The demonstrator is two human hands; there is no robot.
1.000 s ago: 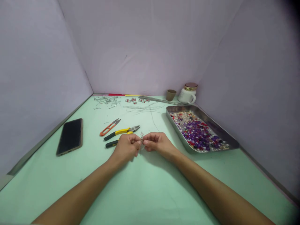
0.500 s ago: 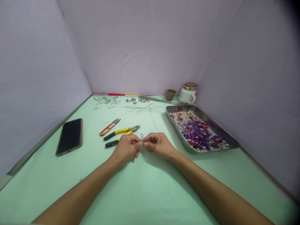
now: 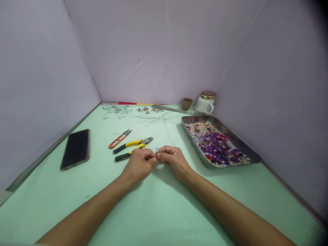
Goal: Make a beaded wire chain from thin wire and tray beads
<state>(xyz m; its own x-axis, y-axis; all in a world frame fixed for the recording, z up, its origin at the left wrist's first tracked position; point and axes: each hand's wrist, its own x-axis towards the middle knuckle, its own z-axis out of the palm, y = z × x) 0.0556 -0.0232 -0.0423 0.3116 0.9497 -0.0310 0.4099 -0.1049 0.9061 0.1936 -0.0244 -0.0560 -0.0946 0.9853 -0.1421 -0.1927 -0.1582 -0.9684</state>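
My left hand [image 3: 141,163] and my right hand [image 3: 172,158] meet at the middle of the table, fingertips pinched together. Between them is a small beaded wire piece [image 3: 157,150], silvery and pale, its top showing just above the fingertips. The rest of it is covered by my fingers. Beside my left hand lie combination pliers [image 3: 133,142] with yellow and black handles, one handle running close to my knuckles. Orange thread snips [image 3: 120,139] rest farther left. A thin wire [image 3: 169,134] runs over the table behind my right hand.
A metal tray [image 3: 197,147] of mixed beads stands on the right. A phone [image 3: 76,149] lies at the left. Along the back are wire scraps [image 3: 116,110], red beaded pieces [image 3: 146,110], loose wires [image 3: 156,118], a brown cup [image 3: 187,104] and a lidded white mug [image 3: 203,104].
The beaded wire piece has turned or sunk between my fingertips, so less of it sticks up. My left fingers have curled in closer, and my right hand has shifted slightly.
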